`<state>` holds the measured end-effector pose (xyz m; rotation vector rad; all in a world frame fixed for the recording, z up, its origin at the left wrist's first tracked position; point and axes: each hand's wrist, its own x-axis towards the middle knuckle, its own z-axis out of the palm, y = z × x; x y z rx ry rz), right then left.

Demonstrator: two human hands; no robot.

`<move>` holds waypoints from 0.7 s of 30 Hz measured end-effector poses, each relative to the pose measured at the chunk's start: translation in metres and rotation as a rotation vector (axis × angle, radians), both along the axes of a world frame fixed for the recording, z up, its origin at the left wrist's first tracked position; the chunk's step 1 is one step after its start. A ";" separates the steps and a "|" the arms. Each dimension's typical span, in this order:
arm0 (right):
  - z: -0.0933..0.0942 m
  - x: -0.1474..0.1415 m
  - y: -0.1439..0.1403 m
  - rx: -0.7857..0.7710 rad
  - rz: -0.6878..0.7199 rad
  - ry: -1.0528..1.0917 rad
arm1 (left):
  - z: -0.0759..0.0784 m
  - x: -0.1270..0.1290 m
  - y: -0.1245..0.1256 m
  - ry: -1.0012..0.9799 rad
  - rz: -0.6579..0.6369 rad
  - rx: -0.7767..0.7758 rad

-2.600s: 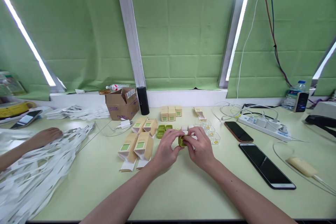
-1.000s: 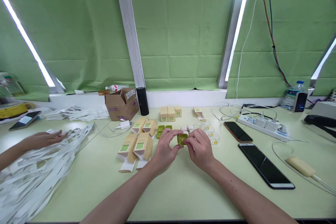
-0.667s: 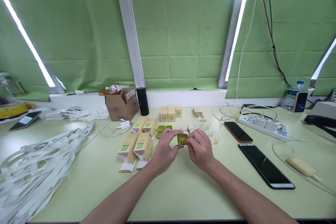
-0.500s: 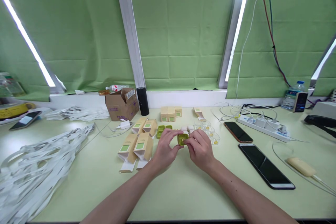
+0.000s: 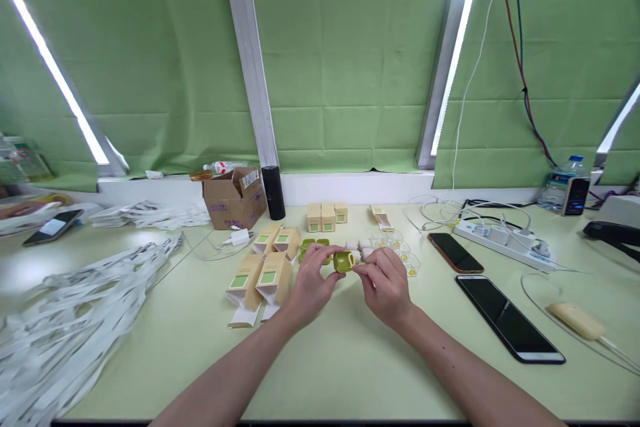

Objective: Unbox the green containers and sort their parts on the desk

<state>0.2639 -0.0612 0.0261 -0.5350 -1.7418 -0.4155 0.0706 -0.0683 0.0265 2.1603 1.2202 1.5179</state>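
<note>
My left hand (image 5: 314, 283) grips a small olive-green square case (image 5: 342, 263) between thumb and fingers, above the table. At the case's right side, my right hand (image 5: 386, 283) pinches a small pale yellow loop-shaped piece (image 5: 352, 260). Whether the piece is attached to the case I cannot tell. Partly behind my left fingers, more green cases (image 5: 323, 241) lie on the table. Whitish-pink small pieces (image 5: 352, 245) sit just beyond the held case. Several clear containers with yellow bits (image 5: 411, 261) stand behind my right hand.
Cardboard boxes with green labels (image 5: 274, 277) stand left of my hands, and smaller ones (image 5: 327, 217) behind. Two phones (image 5: 507, 313) (image 5: 455, 252) and a power strip (image 5: 500, 243) lie right. White straps (image 5: 100, 320) cover the left side. A brown carton (image 5: 233, 203) stands at the back.
The case has shifted slightly left and tilted. My right fingers have drawn from inside it to its right edge, where the yellow loop shows. A blurred shape now covers the yellow object far left.
</note>
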 end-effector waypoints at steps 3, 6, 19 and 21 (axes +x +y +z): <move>0.000 0.001 0.000 0.021 0.002 0.034 | 0.000 -0.002 0.001 -0.057 0.039 -0.012; 0.000 0.003 0.002 0.009 0.008 0.060 | 0.002 -0.002 0.001 -0.094 0.062 -0.026; -0.004 0.004 0.009 -0.193 0.043 0.067 | 0.011 -0.004 0.010 -0.677 -0.002 -0.281; -0.007 0.004 0.011 -0.215 0.023 0.049 | 0.012 -0.006 0.013 -0.862 -0.091 -0.397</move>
